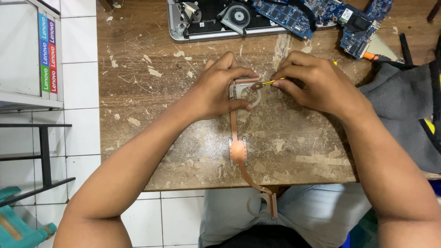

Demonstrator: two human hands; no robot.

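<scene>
Left hand (220, 89) curled over top of copper heatpipe (239, 149), pinning it flat on scarred bench (151, 138). Right hand (317, 82) pinches small yellow tool (268, 83), tip touching heatpipe's round plate. Heatpipe's lower end overhangs bench edge. Opened laptop (220, 20) lies beyond.

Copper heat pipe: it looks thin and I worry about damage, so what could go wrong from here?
The copper heat pipe runs past the table edge, so its lower end hangs unsupported and could bend or catch on the lap. The left hand pins only the top; the yellow tool in the right hand might slip and scratch it.
</scene>
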